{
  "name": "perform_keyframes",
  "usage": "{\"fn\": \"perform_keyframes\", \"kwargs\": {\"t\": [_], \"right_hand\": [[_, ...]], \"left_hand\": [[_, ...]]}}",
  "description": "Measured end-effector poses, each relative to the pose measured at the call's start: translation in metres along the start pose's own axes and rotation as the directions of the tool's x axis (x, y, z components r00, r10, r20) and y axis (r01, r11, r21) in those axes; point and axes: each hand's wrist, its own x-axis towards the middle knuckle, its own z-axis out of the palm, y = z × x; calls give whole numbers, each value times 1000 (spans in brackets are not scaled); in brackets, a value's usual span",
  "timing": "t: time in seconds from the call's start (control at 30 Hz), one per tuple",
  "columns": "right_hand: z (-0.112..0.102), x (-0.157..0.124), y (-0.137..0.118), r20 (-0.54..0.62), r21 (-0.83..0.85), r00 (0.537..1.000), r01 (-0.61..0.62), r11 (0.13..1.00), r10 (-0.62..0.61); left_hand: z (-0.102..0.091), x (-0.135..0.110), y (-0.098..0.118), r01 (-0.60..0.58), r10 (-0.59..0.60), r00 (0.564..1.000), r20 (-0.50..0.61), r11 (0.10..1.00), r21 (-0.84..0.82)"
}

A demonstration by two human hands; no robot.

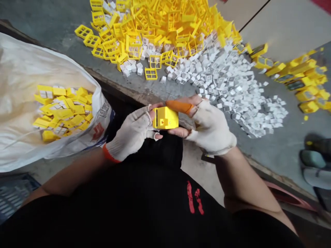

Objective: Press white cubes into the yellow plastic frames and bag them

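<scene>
Between both hands, in front of my body, is a yellow plastic housing (169,117) with small slots on its face. My left hand (133,129), in a white fingerless glove with an orange cuff, grips its left end. My right hand (210,125), gloved in white with an orange cover on one finger, pinches it from the right, with a finger above and the thumb below. Beyond the hands lie a heap of yellow plastic frames (155,20) and a spread of small white plastic pieces (227,79). The inside of the held housing is hidden.
A white woven sack (77,65) at left holds yellow pieces (64,110) with white parts in them. More yellow housings (307,79) lie at far right on the grey work surface (64,44). A dark blue crate (18,196) stands at lower left.
</scene>
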Motion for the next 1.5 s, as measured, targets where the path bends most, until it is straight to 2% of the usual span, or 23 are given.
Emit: {"fn": "perform_keyframes", "kwargs": {"t": [0.2,0.33,0.57,0.67,0.73,0.8,0.87,0.93,0.97,1.03,1.1,1.2,1.27,1.3,1.37,1.4,1.43,1.5], "right_hand": [[4,-9,-10,-29,-58,999,30,998,-31],[8,-15,-12,-79,-126,992,91,988,-101],[10,-18,-15,-58,-206,987,134,969,-148],[23,-20,-20,-172,-258,965,149,955,-197],[35,-21,-23,-238,-265,957,100,959,-166],[43,-20,-24,-258,-109,965,10,994,-38],[47,-16,-23,-225,229,963,-95,969,148],[47,-12,-23,-157,542,938,-180,821,309],[47,-10,-24,-132,637,925,-196,746,356],[47,-7,-27,-122,718,907,-200,667,403],[50,-5,-29,-133,757,887,-197,623,442],[54,-4,-30,-82,850,858,-205,485,507],[53,-4,-31,-56,860,873,-205,468,485],[51,-4,-32,-57,837,897,-195,510,438],[45,-2,-39,-81,745,948,-148,651,308],[41,-1,-45,-113,677,955,-129,725,275],[36,2,-52,-161,594,947,-130,794,276],[28,10,-68,-265,414,914,-181,892,308]], "left_hand": [[3,-11,-3,-33,34,999,-35,999,33],[2,-15,-7,-85,92,993,-71,992,89],[-4,-19,-16,-147,153,988,-20,971,191],[-7,-19,-10,-213,216,976,35,897,386],[-7,-17,-3,-293,298,950,88,764,575],[-7,-17,3,-347,368,920,131,617,707],[-6,-18,6,-377,402,901,164,535,756],[-6,-21,7,-412,428,882,198,497,764],[-5,-23,7,-441,453,864,219,471,764],[-2,-28,7,-502,500,822,274,408,762],[0,-31,9,-505,526,808,264,389,771],[1,-31,13,-395,480,867,134,498,772],[2,-27,15,-354,402,911,95,640,682],[3,-25,16,-342,357,929,97,728,594],[9,-19,17,-284,265,959,102,891,355],[14,-17,16,-241,223,969,102,942,232],[19,-14,15,-201,189,977,102,970,134],[28,-13,12,-150,142,983,112,987,63]]}}
